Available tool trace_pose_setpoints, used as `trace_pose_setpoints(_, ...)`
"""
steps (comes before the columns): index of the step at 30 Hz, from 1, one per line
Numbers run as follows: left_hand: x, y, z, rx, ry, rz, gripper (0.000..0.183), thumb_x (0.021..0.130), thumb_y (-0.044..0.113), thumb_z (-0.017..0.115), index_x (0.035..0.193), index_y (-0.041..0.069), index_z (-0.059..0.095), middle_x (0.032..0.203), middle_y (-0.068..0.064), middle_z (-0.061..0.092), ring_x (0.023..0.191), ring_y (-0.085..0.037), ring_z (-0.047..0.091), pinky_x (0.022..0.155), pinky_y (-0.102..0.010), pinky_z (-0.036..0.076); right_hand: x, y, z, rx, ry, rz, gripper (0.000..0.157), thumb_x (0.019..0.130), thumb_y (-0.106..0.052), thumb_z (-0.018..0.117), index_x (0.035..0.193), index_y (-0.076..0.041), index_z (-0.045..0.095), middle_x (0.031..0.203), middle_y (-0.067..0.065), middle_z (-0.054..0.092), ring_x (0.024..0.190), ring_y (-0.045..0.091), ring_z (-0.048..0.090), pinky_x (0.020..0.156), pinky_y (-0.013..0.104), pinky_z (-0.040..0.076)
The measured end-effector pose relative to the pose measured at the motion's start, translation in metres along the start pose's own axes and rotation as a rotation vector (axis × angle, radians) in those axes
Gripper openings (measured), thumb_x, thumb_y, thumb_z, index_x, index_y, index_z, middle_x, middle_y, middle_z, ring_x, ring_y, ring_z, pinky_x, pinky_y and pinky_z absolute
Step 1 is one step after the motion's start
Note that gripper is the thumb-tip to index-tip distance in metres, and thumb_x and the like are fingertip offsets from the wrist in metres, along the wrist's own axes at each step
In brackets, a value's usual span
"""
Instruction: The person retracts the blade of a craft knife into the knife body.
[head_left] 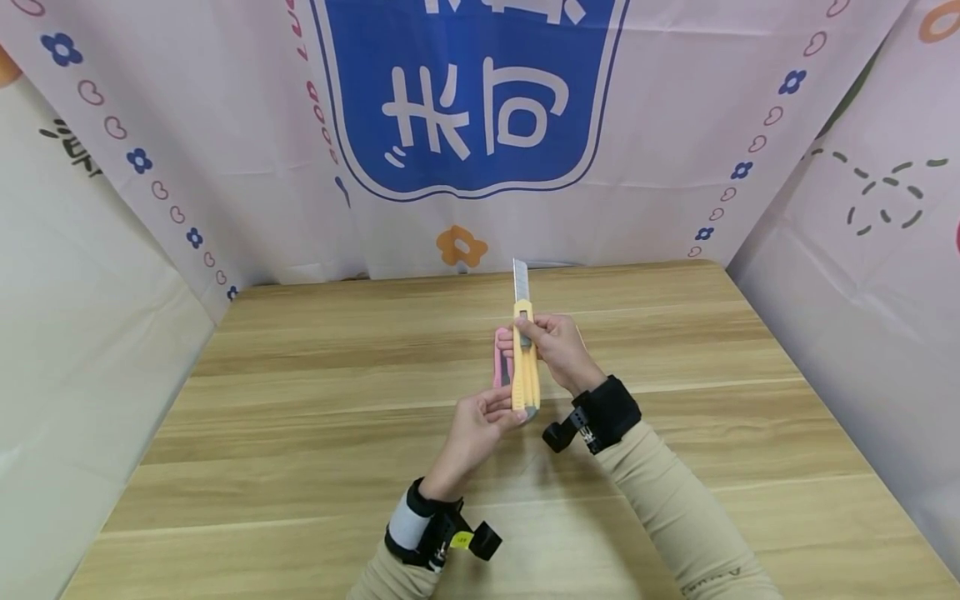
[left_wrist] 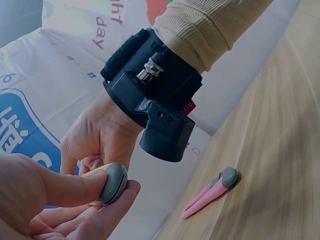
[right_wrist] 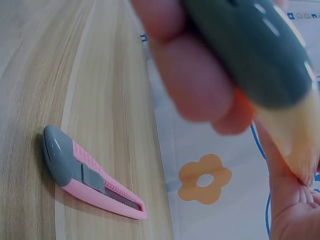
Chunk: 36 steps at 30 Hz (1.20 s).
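A yellow utility knife [head_left: 527, 379] is held up over the table between both hands, its blade [head_left: 521, 282] extended and pointing away from me. My right hand [head_left: 561, 348] grips the body, with the thumb at the grey slider. At the near end, my left hand [head_left: 480, 421] pinches the grey end cap [left_wrist: 115, 184] between thumb and fingers. Below and a little left of it, a pink utility knife [right_wrist: 102, 187] with a grey cap and slider lies on the table, partly hidden by the hands in the head view. No blade sticks out of the pink one.
The wood-grain table [head_left: 300, 417] spreads around both hands. Behind it hangs a white printed cloth [head_left: 262, 183] with a blue sign, and further cloth walls stand at the left and right. Each wrist carries a black strap [head_left: 609, 412] with a small camera.
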<state>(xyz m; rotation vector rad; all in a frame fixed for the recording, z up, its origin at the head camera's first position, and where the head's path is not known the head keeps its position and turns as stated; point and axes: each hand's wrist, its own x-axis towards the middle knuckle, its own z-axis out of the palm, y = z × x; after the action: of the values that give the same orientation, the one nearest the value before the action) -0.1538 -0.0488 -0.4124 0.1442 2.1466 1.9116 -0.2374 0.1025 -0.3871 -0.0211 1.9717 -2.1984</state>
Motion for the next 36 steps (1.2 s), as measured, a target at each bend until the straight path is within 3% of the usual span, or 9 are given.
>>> trace_pose_setpoints(10, 0.000, 0.000, -0.001, -0.002, 0.009, 0.003, 0.040, 0.088, 0.002, 0.065, 0.126, -0.008, 0.057, 0.116, -0.027, 0.068, 0.104, -0.025, 0.069, 0.085, -0.025, 0.061, -0.004, -0.005, 0.004, -0.006, 0.043, 0.080, 0.046, 0.102, -0.029, 0.047, 0.125, 0.011, 0.055, 0.100, 0.012, 0.075, 0.076, 0.005, 0.072, 0.079, 0.025, 0.063)
trace_pose_setpoints(14, 0.000, 0.000, -0.001, -0.003, 0.014, 0.003, 0.040, 0.088, 0.001, 0.065, 0.126, -0.008, 0.057, 0.116, -0.027, 0.067, 0.105, -0.026, 0.069, 0.085, -0.024, 0.061, -0.009, -0.006, 0.007, -0.040, 0.103, 0.124, 0.047, 0.101, -0.034, 0.049, 0.121, 0.007, 0.060, 0.103, 0.017, 0.073, 0.074, 0.007, 0.072, 0.073, 0.024, 0.063)
trace_pose_setpoints(17, 0.000, 0.000, -0.001, 0.003, 0.020, -0.003, 0.040, 0.088, 0.002, 0.065, 0.127, -0.007, 0.057, 0.116, -0.026, 0.068, 0.105, -0.027, 0.070, 0.085, -0.025, 0.062, -0.012, -0.006, 0.008, -0.078, 0.142, 0.122, 0.045, 0.100, -0.035, 0.051, 0.117, 0.004, 0.064, 0.103, 0.021, 0.072, 0.072, 0.007, 0.071, 0.069, 0.023, 0.063)
trace_pose_setpoints(23, 0.000, 0.000, -0.001, 0.016, 0.015, 0.007, 0.040, 0.088, 0.003, 0.066, 0.126, -0.006, 0.058, 0.114, -0.025, 0.069, 0.104, -0.028, 0.071, 0.084, -0.026, 0.062, -0.013, -0.005, 0.008, -0.106, 0.143, 0.091, 0.046, 0.099, -0.037, 0.052, 0.118, 0.004, 0.063, 0.101, 0.022, 0.073, 0.070, 0.007, 0.072, 0.069, 0.026, 0.064)
trace_pose_setpoints(25, 0.000, 0.000, -0.001, 0.014, 0.014, 0.007, 0.039, 0.088, 0.002, 0.066, 0.126, -0.006, 0.058, 0.114, -0.025, 0.069, 0.103, -0.028, 0.071, 0.083, -0.025, 0.062, -0.013, -0.005, 0.009, -0.124, 0.151, 0.072, 0.046, 0.099, -0.036, 0.052, 0.117, 0.004, 0.064, 0.098, 0.020, 0.073, 0.068, 0.006, 0.070, 0.067, 0.024, 0.063)
trace_pose_setpoints(29, 0.000, 0.001, -0.001, 0.012, 0.010, 0.014, 0.039, 0.088, 0.002, 0.065, 0.126, -0.006, 0.058, 0.114, -0.025, 0.069, 0.104, -0.029, 0.071, 0.083, -0.025, 0.062, -0.012, -0.004, 0.009, -0.159, 0.182, 0.007, 0.044, 0.099, -0.032, 0.054, 0.110, 0.009, 0.065, 0.077, 0.000, 0.069, 0.062, 0.004, 0.064, 0.059, 0.018, 0.058)
trace_pose_setpoints(36, -0.001, 0.002, -0.001, 0.013, 0.003, 0.002, 0.039, 0.089, 0.003, 0.065, 0.127, -0.005, 0.058, 0.115, -0.024, 0.069, 0.104, -0.027, 0.070, 0.084, -0.026, 0.062, -0.010, -0.002, 0.010, -0.143, 0.196, -0.039, 0.039, 0.098, -0.024, 0.056, 0.102, 0.014, 0.065, 0.070, -0.007, 0.064, 0.057, 0.004, 0.059, 0.054, 0.015, 0.054)
